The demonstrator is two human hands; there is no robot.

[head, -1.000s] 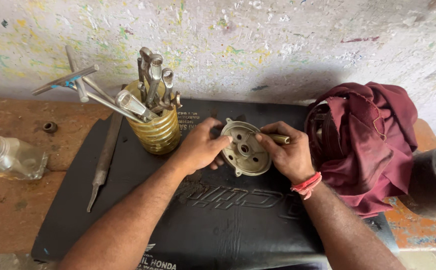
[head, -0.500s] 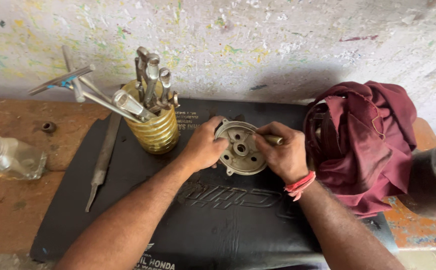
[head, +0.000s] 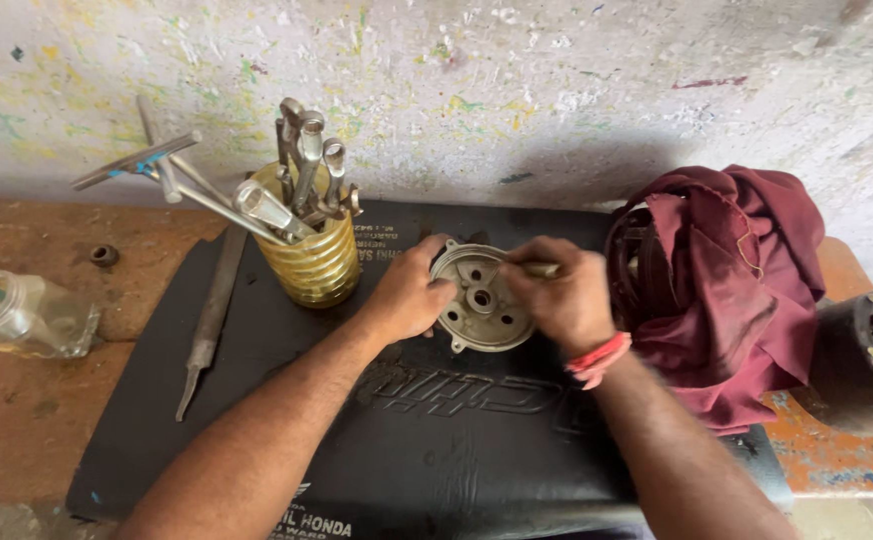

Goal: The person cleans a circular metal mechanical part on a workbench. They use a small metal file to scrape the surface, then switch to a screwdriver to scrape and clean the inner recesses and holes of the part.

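Observation:
A round grey metal cover with a hub hole in the middle stands tilted on the black mat. My left hand grips its left rim. My right hand is closed around a thin yellowish tool whose tip rests on the upper right of the cover's face. A red band sits on my right wrist.
A yellow ribbed jar full of spanners and a T-handle stands left of the cover. A long file lies on the mat's left edge. A clear plastic jar and a nut lie far left; a maroon cloth and a dark motor housing sit right.
Both hands and the cover have stayed in nearly the same spot; the cover has turned slightly between my hands and my right hand has shifted a little on the tool.

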